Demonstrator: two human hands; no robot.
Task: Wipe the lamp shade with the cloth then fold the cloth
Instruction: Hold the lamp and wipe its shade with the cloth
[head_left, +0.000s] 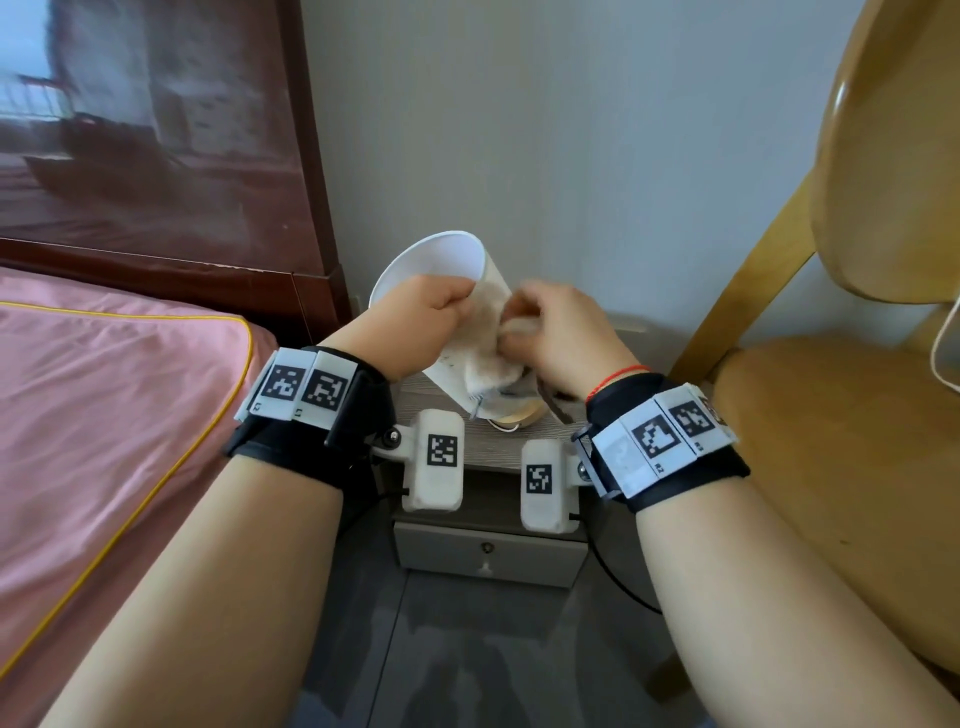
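Here, in the head view, both hands meet over a small grey nightstand (488, 457) that stands against the wall between a bed with a pink cover (114, 415) and a wooden chair (831, 415). The white lamp shade (441, 260) is tilted, its open top leaning toward the bed and the camera, so the pale inside shows. The lamp's round wooden base (522, 415) peeks out below the hands on the nightstand top.

The left hand (415, 317) rests against the near side of the shade, its fingers curled together and pinched on the upper edge of the cloth (488, 358). The cloth is off-white and fluffy; it hangs bunched along the shade's outer wall, from the fingers down to near the base. The right hand (561, 332) is just beside the left, its fingers closed around a bunch of the same cloth at the middle, pressing it to the shade. A thin red string circles the right wrist.

Each wrist carries a black strap with white blocks printed with square black-and-white markers. The nightstand's drawer front (488, 556) shows below the forearms, with a small knob at its centre. A dark wooden headboard (156, 156) rises behind the bed.
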